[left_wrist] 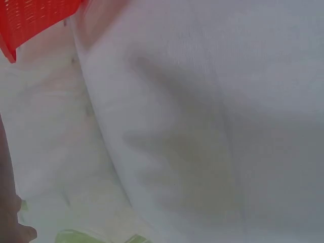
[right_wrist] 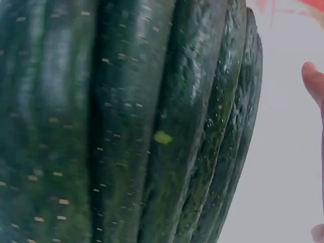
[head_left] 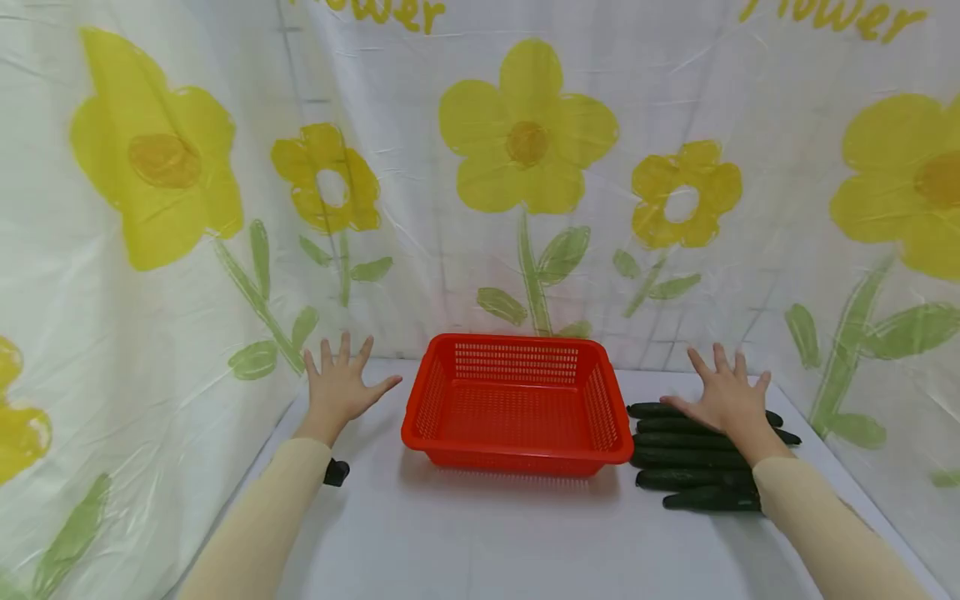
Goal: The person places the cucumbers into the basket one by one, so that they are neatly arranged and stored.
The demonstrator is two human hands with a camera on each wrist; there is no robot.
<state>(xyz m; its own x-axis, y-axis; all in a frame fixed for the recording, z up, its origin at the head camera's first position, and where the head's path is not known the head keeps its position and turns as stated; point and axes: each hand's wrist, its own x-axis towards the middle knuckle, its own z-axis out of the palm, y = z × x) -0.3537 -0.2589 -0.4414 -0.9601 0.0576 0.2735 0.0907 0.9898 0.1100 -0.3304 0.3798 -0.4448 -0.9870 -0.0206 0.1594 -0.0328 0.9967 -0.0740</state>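
Note:
My left hand (head_left: 341, 390) is held over the table left of a red plastic basket (head_left: 517, 460), fingers spread and holding nothing. On the other side, my right hand (head_left: 726, 402) hovers with spread fingers above several dark green cucumbers (head_left: 678, 479), which lie side by side to the basket's right. The right wrist view shows the cucumbers (right_wrist: 167, 126) close up, with fingertips (right_wrist: 315, 81) at its right edge. Part of the basket (left_wrist: 40, 17) appears in the left wrist view, where the hand's shadow falls on the white cloth. No contents show inside the basket.
A small black object (head_left: 337, 473) sits by the left forearm, partly hidden by the sleeve. White cloth covers the table (head_left: 480, 542). Behind and at both sides hangs a white curtain (head_left: 420, 275) painted with yellow flowers.

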